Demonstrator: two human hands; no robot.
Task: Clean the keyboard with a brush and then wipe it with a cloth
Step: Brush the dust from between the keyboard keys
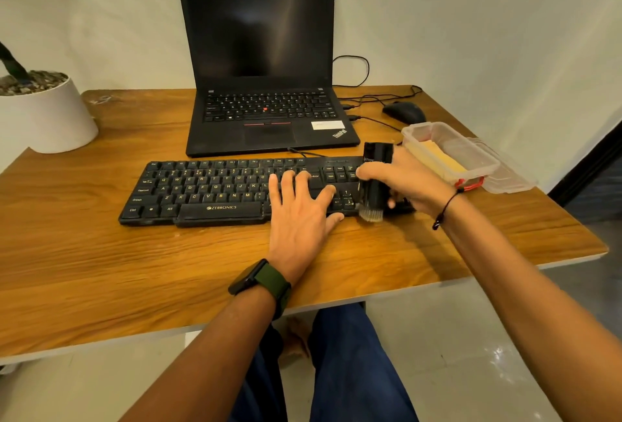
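A black keyboard (208, 191) lies across the middle of the wooden desk (101, 270). My left hand (299, 213) rests flat on its right half, fingers spread over the keys. My right hand (407, 182) grips a black brush (374, 182) held upright, with its pale bristles down at the keyboard's right end near the front edge. The hand and brush hide the keyboard's right end. A yellow cloth (441, 157) lies inside a clear plastic box (471, 149) to the right of the keyboard.
An open black laptop (266, 85) stands behind the keyboard, with cables and a dark mouse (404, 112) to its right. The box's clear lid (511, 179) lies beside it near the desk's right edge. A white plant pot (43, 115) stands at far left.
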